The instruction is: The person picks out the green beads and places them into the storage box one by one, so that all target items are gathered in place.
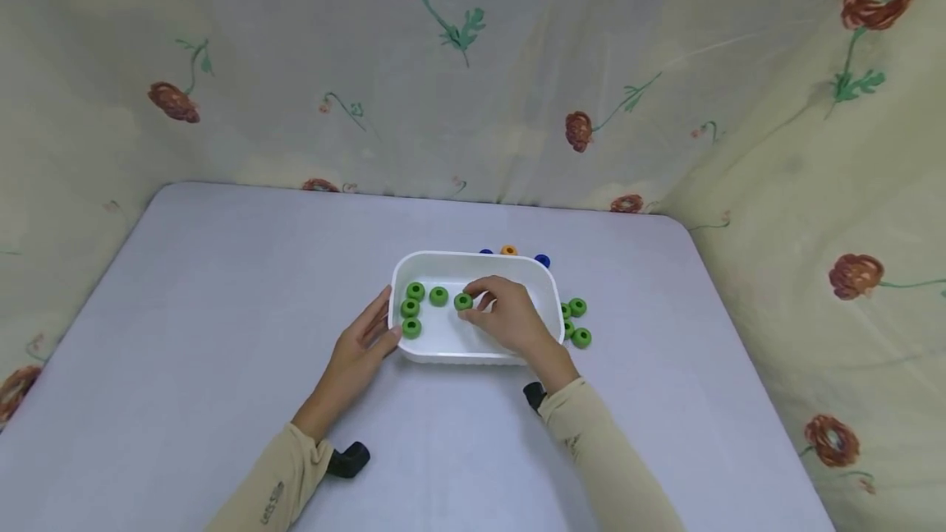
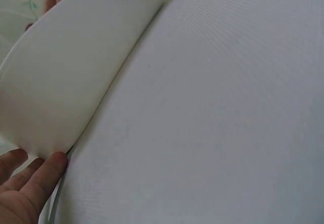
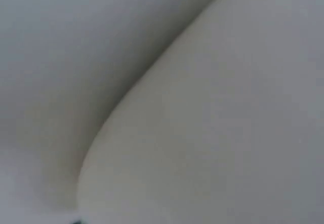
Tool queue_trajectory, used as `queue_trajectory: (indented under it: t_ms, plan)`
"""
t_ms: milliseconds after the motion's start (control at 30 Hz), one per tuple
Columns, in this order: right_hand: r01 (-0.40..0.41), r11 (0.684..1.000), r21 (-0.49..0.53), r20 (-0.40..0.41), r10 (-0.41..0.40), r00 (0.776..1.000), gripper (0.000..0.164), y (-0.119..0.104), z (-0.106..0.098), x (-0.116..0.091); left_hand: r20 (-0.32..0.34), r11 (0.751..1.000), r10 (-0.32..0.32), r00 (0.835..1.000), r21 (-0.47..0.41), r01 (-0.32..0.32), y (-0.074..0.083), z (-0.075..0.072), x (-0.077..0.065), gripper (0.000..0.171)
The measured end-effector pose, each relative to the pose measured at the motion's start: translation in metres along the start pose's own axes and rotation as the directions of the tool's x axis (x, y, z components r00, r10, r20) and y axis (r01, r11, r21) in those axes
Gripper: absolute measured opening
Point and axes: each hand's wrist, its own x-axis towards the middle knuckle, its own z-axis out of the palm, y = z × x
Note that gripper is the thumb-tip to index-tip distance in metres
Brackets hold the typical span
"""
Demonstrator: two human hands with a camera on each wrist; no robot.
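A white plastic tray [image 1: 466,357] stands on the table. My left hand [image 1: 358,355] rests against its left end, fingers fairly straight along the outer wall and thumb at the front corner. In the left wrist view the fingertips [image 2: 50,165] touch the tray's side [image 2: 66,72] low down. Inside the tray my right hand [image 1: 508,314] pinches a green bead [image 1: 463,302] with a dark hole between thumb and fingers. Just left of it sits another green bead [image 1: 438,296]. Three more line the left wall, one of them a green bead [image 1: 410,308] in the middle.
Several loose green beads, among them a green bead [image 1: 578,307], lie outside the tray's right end. Behind the tray are an orange bead [image 1: 509,250] and a blue bead [image 1: 543,260], with another blue one partly hidden. A flowered cloth [image 1: 502,89] hangs behind the table [image 1: 244,286].
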Motion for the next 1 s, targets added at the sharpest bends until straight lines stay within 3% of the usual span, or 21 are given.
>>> queue_trajectory:
  t_ms: [367,500,1000]
  plan:
    - [0.026,0.998,-0.058,0.167,-0.016,0.986,0.027,-0.007,0.025,0.018,0.007,1.000,0.011,1.000,0.001,-0.011,0.002,0.000,-0.001,0.064]
    - [0.055,0.996,-0.071,0.186,-0.041,0.982,0.027,-0.008,0.028,0.020,0.008,1.000,0.009,1.000,-0.005,-0.009,0.002,0.000,-0.001,0.065]
    - [0.030,0.996,-0.086,0.205,-0.012,0.979,0.031,-0.014,0.031,0.025,0.012,1.000,-0.001,1.000,-0.021,0.001,0.004,0.000,-0.001,0.065]
